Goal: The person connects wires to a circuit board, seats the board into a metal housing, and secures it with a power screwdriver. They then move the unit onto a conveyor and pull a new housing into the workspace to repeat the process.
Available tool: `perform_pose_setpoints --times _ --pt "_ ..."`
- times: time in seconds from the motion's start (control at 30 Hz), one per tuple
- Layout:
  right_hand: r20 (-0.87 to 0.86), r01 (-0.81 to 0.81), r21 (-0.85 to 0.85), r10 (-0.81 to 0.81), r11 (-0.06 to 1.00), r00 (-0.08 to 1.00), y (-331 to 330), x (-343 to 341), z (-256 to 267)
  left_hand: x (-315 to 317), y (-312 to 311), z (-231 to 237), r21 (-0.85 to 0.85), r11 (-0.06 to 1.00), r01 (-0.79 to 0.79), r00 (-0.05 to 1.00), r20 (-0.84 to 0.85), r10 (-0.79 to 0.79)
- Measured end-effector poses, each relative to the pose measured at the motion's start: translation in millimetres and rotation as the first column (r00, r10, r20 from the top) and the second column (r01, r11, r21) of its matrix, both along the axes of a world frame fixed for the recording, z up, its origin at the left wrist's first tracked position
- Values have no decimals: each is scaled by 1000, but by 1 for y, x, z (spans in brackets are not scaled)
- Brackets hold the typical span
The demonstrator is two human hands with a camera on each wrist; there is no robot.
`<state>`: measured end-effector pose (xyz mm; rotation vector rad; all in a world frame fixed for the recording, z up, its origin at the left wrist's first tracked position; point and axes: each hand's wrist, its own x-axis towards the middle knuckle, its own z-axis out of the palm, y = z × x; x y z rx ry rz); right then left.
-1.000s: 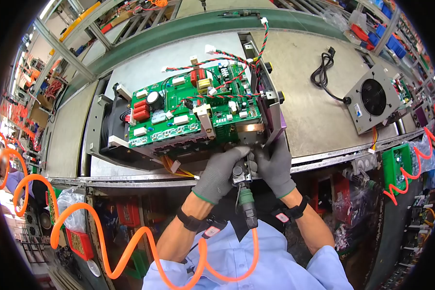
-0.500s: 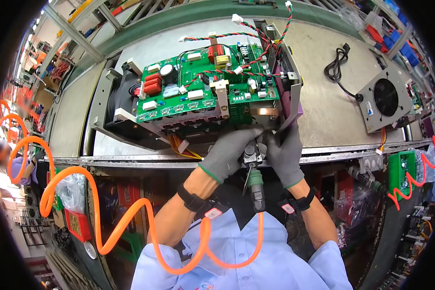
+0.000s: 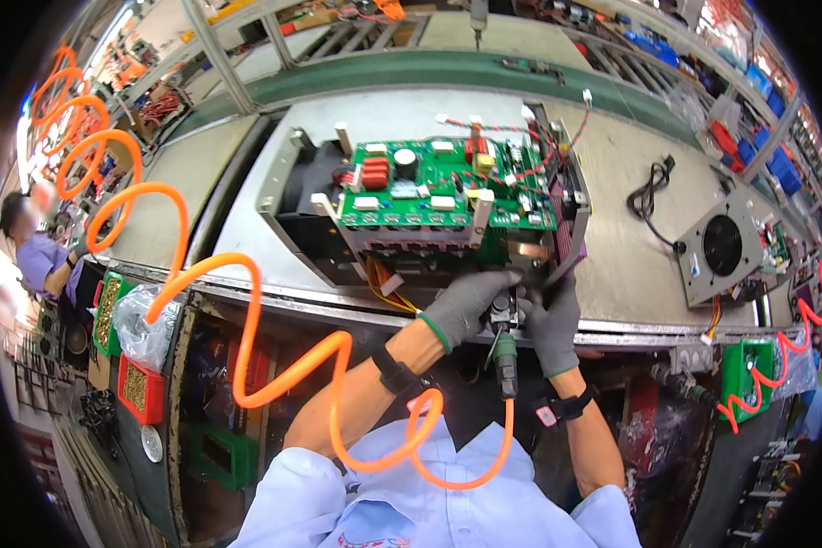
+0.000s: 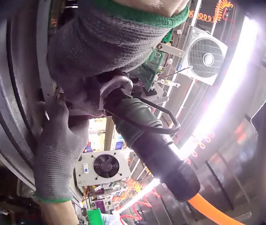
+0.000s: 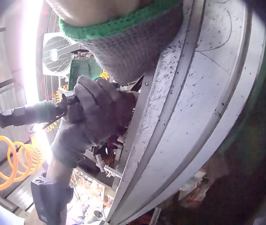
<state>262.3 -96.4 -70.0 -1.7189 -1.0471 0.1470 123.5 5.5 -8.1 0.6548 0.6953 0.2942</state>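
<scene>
In the head view, an open metal chassis holds a green circuit board with red-and-black twisted wires. My gloved left hand is at its front, near the right corner. Its fingers wrap the head of an air screwdriver, whose dark body with a green band hangs toward me on an orange hose. The left wrist view shows the driver's metal hook. My gloved right hand is close beside the driver's head, below the purple-edged end panel. Its fingertips are hidden; I cannot tell whether they pinch anything.
The orange coiled hose loops across the left side, in front of my forearm. A second unit with a black fan and a black power cord lie right. Red bin and green bin flank the bench. Another person is far left.
The head view has shifted, so the chassis and hands appear further right and lower. Both hands stay at the same front corner with the driver, and the hose coils have swung upward at the left.
</scene>
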Motion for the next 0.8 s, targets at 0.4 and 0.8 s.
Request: perform_pose_setpoints --times 0.4,0.8 --pt "23 51 10 -51 999 998 -2 3 -4 -160 -50 56 91 939 331 943 -73 -325" --pt "561 -30 260 -125 965 818 -26 -17 25 -382 -60 -45 -3 824 -567 793 -274 545"
